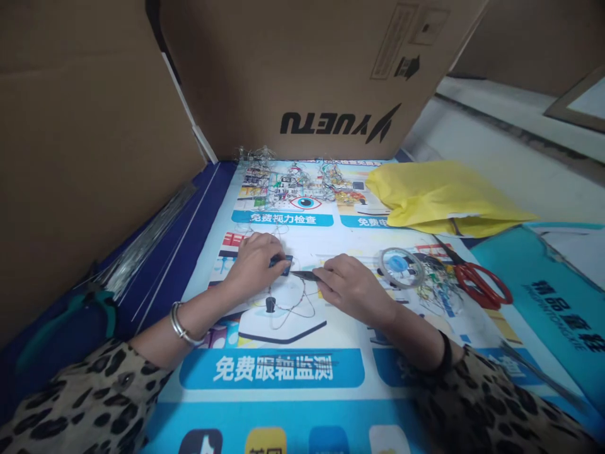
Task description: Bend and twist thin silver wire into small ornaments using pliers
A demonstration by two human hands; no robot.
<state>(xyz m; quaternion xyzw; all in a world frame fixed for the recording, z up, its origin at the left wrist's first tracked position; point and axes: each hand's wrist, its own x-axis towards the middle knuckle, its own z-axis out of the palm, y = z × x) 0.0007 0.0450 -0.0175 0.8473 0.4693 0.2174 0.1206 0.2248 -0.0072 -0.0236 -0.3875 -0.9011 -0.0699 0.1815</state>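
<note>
While the left hand (255, 261) pinches a small dark blue rectangular piece (283, 265) at the middle of the frame, the right hand (352, 287) is closed around a thin dark metal tool (305, 275) whose tip meets that piece. Just below them, thin silvery wire loops (295, 308) lie on the blue-and-white printed poster (283, 372). Right of centre sit a clear tape roll (399, 265) and red-handled scissors (482, 282). A crumpled yellow plastic bag (439, 195) lies at upper right, before a brown cardboard box (307, 69).
</note>
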